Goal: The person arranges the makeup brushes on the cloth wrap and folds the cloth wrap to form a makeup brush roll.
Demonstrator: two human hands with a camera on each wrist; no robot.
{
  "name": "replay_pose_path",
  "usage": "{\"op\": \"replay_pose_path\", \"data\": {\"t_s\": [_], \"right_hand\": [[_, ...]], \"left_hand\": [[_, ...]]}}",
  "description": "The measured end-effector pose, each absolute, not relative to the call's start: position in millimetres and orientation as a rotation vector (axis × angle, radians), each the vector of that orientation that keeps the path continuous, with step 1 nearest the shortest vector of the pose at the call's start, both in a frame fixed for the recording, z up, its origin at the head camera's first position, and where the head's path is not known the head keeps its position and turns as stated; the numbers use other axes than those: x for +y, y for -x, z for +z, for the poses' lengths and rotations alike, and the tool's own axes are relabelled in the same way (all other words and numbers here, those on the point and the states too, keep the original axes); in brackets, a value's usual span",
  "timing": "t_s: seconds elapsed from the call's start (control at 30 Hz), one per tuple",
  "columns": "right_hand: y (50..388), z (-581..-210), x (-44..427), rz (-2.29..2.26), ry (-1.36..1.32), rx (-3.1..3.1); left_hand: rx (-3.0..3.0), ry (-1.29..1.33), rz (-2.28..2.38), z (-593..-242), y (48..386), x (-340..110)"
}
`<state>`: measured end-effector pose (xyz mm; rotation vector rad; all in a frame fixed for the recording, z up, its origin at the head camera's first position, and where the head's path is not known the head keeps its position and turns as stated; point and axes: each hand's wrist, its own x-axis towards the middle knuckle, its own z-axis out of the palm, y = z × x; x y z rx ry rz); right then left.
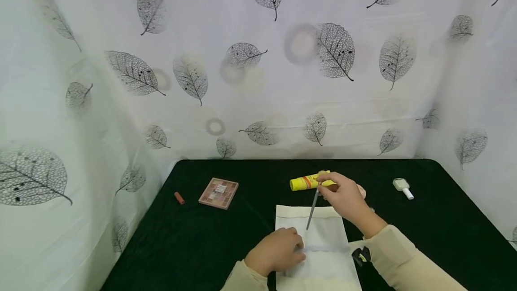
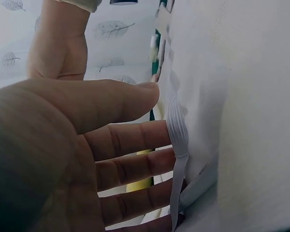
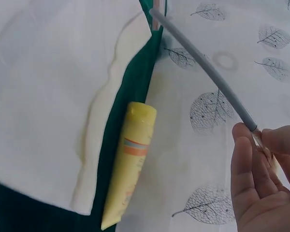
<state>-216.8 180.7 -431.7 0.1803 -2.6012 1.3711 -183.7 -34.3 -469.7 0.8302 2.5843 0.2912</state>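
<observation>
A white cloth roll or pouch [image 1: 327, 228] with a cream edge lies flat in front of me. Across its middle runs a white elastic band [image 2: 178, 123]. My left hand [image 1: 278, 250] rests on the cloth; in the left wrist view its fairly straight fingers reach behind the elastic band, with the thumb apart. My right hand [image 1: 345, 194] is raised over the cloth's far end. It pinches a slim grey-handled makeup brush [image 1: 312, 210] near its bristle end, the handle slanting down toward the cloth. The fingers partly hide the bristles.
A yellow tube [image 1: 300, 183] lies beyond the cloth, partly behind my right hand. A makeup palette [image 1: 219, 193] and a small reddish-brown stick [image 1: 179, 198] are at left. At right lies a small pale bottle with a white cap [image 1: 403, 187]. A black item [image 1: 361, 255] is beside my right sleeve.
</observation>
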Motion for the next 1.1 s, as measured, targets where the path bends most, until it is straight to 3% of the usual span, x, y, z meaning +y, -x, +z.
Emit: {"op": "replay_pose_path", "data": {"t_s": [0.4, 1.1], "right_hand": [[222, -454, 156, 1.490, -0.188, -2.677], [228, -462, 140, 1.442, -0.261, -2.845]], "left_hand": [[2.549, -0.810, 0.334, -472, 182, -39], [2.555, -0.881, 0.336, -470, 185, -36]]}}
